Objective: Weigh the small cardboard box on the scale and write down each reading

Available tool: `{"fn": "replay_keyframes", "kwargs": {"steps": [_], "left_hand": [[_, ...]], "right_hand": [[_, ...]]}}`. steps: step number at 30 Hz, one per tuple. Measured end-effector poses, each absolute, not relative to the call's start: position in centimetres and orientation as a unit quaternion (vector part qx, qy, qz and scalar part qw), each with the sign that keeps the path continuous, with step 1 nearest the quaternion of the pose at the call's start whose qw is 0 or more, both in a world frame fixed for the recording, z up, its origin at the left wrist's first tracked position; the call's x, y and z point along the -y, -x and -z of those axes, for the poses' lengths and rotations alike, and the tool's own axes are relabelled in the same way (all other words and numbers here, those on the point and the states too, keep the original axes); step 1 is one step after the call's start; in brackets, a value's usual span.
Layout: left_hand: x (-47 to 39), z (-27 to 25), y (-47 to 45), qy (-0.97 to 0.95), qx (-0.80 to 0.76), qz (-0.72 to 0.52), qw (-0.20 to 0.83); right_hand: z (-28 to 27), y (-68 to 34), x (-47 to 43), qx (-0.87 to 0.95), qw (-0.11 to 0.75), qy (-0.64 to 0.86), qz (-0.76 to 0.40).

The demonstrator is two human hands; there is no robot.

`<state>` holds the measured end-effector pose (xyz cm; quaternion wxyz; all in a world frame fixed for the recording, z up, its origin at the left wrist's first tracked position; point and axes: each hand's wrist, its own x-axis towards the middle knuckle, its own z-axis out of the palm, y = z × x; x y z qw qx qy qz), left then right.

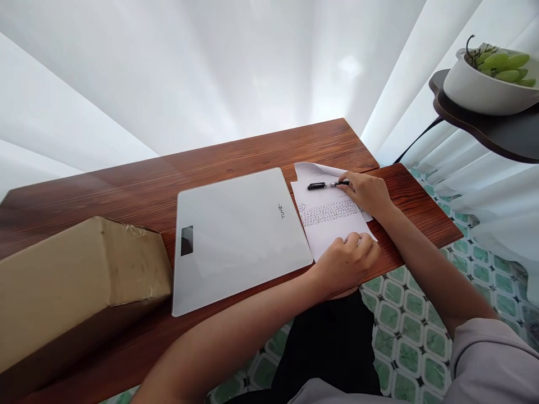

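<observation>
Sheets of white paper [322, 238] covered partly with rows of handwriting lie at the right end of the wooden table, overlapping one another. Across their upper part rests a black pen [316, 186] with a clear middle section. My right hand [367, 193] has its fingertips closed around the pen's right end. At the near edge of the sheets, my left hand [347, 259] is closed with curled fingers at the lower right corner of the paper. Its fingertips are partly hidden. Just left of the sheets lies a flat white scale [240, 235] with a small dark display.
A brown cardboard box [54, 286] stands on the left of the wooden table [252, 148]. At upper right, a white bowl [488, 90] of green grapes [503, 64] sits on a dark stand [467, 120]. White curtains [210, 67] hang behind; green tiles [412, 331] cover the floor.
</observation>
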<state>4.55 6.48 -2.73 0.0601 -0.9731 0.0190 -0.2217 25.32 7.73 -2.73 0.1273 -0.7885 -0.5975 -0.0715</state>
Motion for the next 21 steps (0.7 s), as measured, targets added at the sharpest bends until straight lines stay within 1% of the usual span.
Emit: {"fn": "replay_keyframes", "kwargs": {"steps": [3,5,7,10,14,16,18,21], "left_hand": [[-6.6,2.8,-4.6,0.979,-0.017,0.200,0.039],[-6.7,2.8,-4.6,0.980,-0.021,0.196,0.026],[-6.7,2.7,-4.6,0.980,-0.027,0.197,0.016],[-6.7,2.5,-4.7,0.979,-0.034,0.200,0.003],[-6.6,2.2,-4.8,0.976,-0.060,0.207,-0.001],[-6.6,2.2,-4.8,0.972,-0.075,0.221,0.007],[-6.6,2.2,-4.7,0.963,-0.107,0.248,0.017],[-6.5,2.5,-4.6,0.935,-0.159,0.316,0.040]], "right_hand": [[2.3,-25.1,-7.7,0.609,0.077,0.780,0.118],[1.8,-24.9,-7.5,0.616,0.063,0.771,0.149],[1.2,-24.2,-7.4,0.618,0.078,0.763,0.171],[0.6,-22.4,-7.7,0.624,0.149,0.751,0.156],[0.6,-19.0,-7.7,0.635,0.281,0.715,0.075],[0.6,-17.7,-7.3,0.626,0.326,0.708,0.029],[0.5,-16.9,-6.8,0.617,0.359,0.698,-0.057],[0.5,-16.4,-6.3,0.609,0.390,0.651,-0.230]]}}
